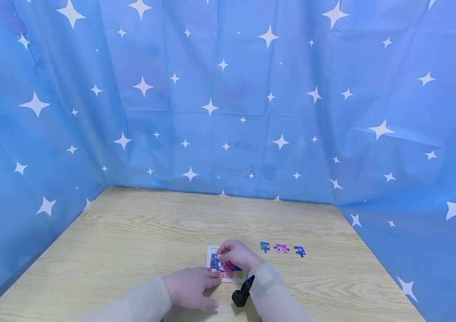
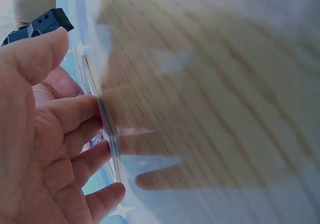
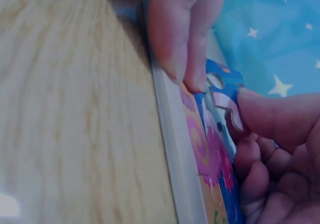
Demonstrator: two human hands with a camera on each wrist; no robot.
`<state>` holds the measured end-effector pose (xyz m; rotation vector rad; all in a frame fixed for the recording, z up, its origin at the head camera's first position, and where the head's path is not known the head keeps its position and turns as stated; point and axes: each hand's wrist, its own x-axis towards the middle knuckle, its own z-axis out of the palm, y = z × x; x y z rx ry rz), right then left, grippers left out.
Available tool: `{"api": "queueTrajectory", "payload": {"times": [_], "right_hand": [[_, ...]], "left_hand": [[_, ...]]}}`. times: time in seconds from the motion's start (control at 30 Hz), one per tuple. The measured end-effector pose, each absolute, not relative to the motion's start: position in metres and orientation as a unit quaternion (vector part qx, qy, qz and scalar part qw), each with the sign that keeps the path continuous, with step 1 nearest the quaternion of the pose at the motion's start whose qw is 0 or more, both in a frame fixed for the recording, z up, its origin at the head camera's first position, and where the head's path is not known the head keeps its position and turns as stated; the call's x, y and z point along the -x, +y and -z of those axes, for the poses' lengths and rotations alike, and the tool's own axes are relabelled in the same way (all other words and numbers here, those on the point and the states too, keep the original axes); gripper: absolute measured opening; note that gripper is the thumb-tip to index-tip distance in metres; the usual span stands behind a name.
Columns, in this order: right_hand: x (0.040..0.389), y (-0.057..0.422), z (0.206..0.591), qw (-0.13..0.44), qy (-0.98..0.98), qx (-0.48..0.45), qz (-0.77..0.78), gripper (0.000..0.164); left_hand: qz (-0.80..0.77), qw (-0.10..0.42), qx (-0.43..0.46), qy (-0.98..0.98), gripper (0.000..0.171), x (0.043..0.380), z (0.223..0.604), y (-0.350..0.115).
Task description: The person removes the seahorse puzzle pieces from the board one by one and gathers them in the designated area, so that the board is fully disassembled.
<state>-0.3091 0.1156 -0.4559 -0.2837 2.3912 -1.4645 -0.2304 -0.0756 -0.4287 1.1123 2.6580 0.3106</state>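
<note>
A small framed jigsaw puzzle (image 1: 209, 256) with a white border lies on the table, partly filled with blue, pink and orange pieces. My left hand (image 1: 192, 286) rests beside it, fingers extended, the fingertips touching the frame's near left edge. That edge also shows in the left wrist view, against the left hand (image 2: 55, 129). Over the puzzle, my right hand (image 1: 239, 255) pinches a blue and white puzzle piece (image 3: 227, 103) at thumb and finger. In the right wrist view, the piece is tilted above the assembled picture; whether it touches neighbouring pieces I cannot tell.
Three loose pieces lie in a row right of the puzzle: a blue-green piece (image 1: 265, 247), a pink piece (image 1: 281, 248) and a dark blue piece (image 1: 300, 251). The wooden table (image 1: 151, 223) meets a blue star-printed curtain (image 1: 244, 147) at the back and sides.
</note>
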Motion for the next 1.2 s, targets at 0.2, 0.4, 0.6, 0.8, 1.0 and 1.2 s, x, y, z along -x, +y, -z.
{"api": "queueTrajectory", "payload": {"times": [0.2, 0.4, 0.6, 0.8, 1.0, 1.2], "right_hand": [[0.312, 0.121, 0.456, 0.165, 0.827, 0.106, 0.527, 0.006], [0.316, 0.128, 0.454, 0.179, 0.805, 0.104, 0.556, 0.008], [0.318, 0.137, 0.450, 0.185, 0.797, 0.111, 0.564, 0.014], [0.321, 0.155, 0.445, 0.175, 0.805, 0.122, 0.554, 0.016], [0.320, 0.180, 0.443, 0.142, 0.825, 0.119, 0.534, 0.017], [0.316, 0.204, 0.445, 0.119, 0.852, 0.081, 0.503, 0.015]], "left_hand": [[-0.101, 0.114, -0.388, 0.909, 0.066, 0.231, 0.430, -0.077], [-0.106, 0.122, -0.384, 0.909, 0.065, 0.232, 0.430, -0.076], [-0.107, 0.124, -0.378, 0.911, 0.065, 0.232, 0.430, -0.076], [-0.104, 0.118, -0.372, 0.915, 0.066, 0.231, 0.431, -0.076], [-0.105, 0.120, -0.365, 0.917, 0.067, 0.229, 0.430, -0.075], [-0.105, 0.117, -0.365, 0.918, 0.066, 0.227, 0.430, -0.075]]}}
